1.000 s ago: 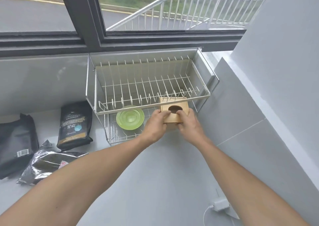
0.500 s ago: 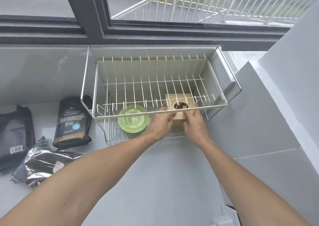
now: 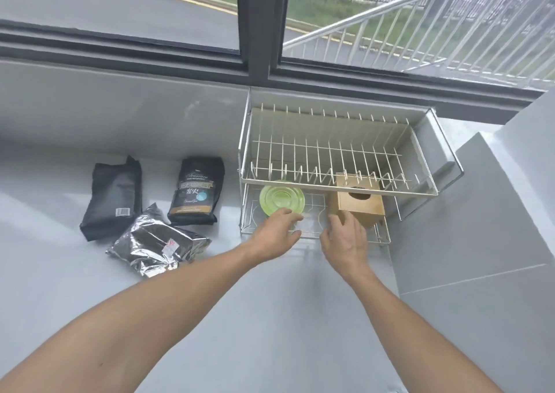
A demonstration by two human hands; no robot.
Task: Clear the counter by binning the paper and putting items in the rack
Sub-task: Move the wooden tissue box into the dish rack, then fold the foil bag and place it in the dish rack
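A two-tier wire dish rack (image 3: 336, 189) stands on the counter under the window. On its lower tier rests a wooden box (image 3: 359, 205) with an oval hole in its top, at the right. A green plate (image 3: 281, 197) lies on the same tier to the left. My left hand (image 3: 277, 235) hovers at the rack's front edge just below the plate, fingers apart and empty. My right hand (image 3: 345, 241) is just in front of the box, fingers spread, holding nothing.
Two black bags (image 3: 115, 197) (image 3: 196, 190) and a silver foil bag (image 3: 157, 244) lie on the grey counter (image 3: 270, 317) left of the rack. A grey tiled wall (image 3: 486, 227) closes in on the right. The window sill runs behind.
Both hands held the wooden box and pushed it onto the lower tier. Now they have let go and drawn back toward me. The view has shifted left.
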